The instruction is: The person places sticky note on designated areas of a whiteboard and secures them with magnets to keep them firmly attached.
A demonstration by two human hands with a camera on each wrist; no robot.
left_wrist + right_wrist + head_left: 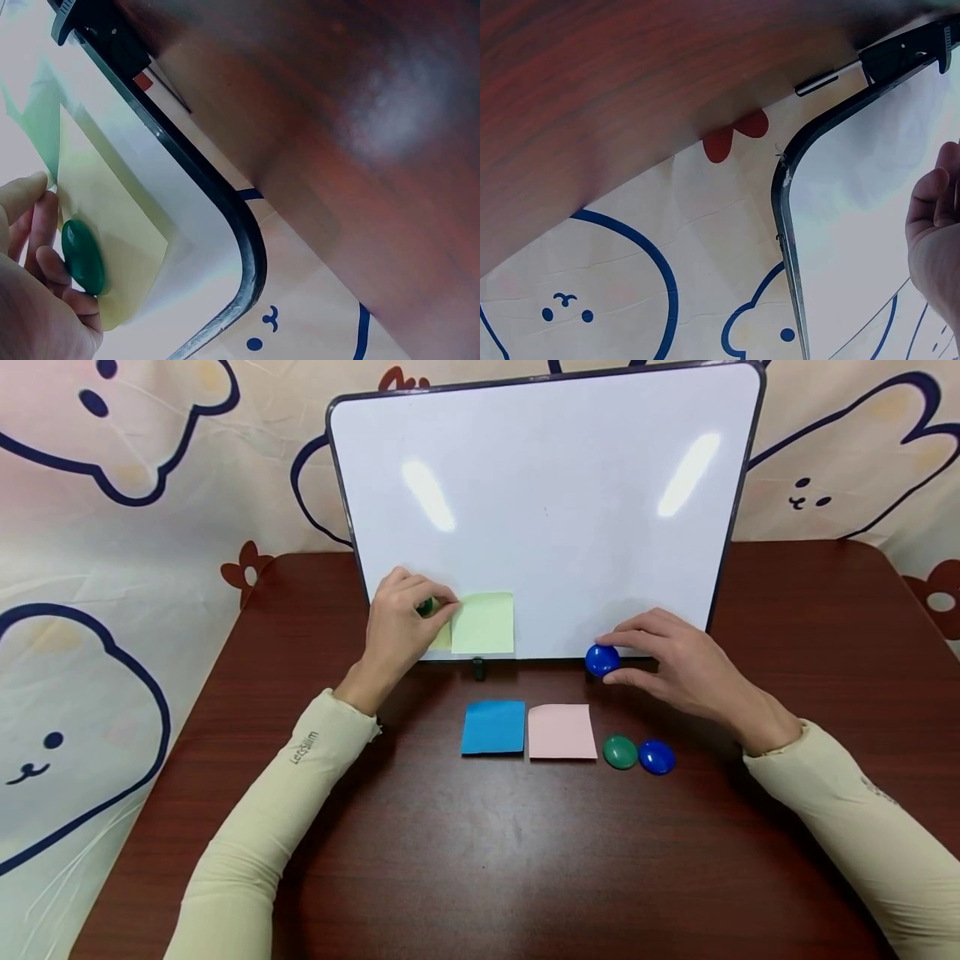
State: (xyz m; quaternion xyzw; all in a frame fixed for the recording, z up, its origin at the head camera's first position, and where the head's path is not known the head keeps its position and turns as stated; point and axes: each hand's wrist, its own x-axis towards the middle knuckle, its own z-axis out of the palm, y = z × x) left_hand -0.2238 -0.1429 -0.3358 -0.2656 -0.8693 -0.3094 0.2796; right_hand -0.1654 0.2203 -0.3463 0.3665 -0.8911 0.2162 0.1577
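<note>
My left hand (pixel 405 617) pinches the left edge of a light green sticky note (pixel 483 624) between thumb and forefinger, at the lower left of a whiteboard (pixel 555 518). Partly behind that note is a yellow sticky note (pixel 124 217), with a round green magnet (pixel 82 259) on it beside my curled fingers. Between the thumb and fingers of my right hand (pixel 682 668) is a round blue magnet (pixel 602 660), held in front of the board's bottom edge. In the right wrist view, only part of the right hand (pixel 934 217) shows and the magnet is out of sight.
On the dark wooden table (pixel 480 860) lie a blue sticky note (pixel 493 727), a pink sticky note (pixel 562 732), another green magnet (pixel 620 752) and another blue magnet (pixel 657 757). A black stand clip (pixel 478 669) supports the board. Behind hangs a cartoon-printed cloth (pixel 112 560).
</note>
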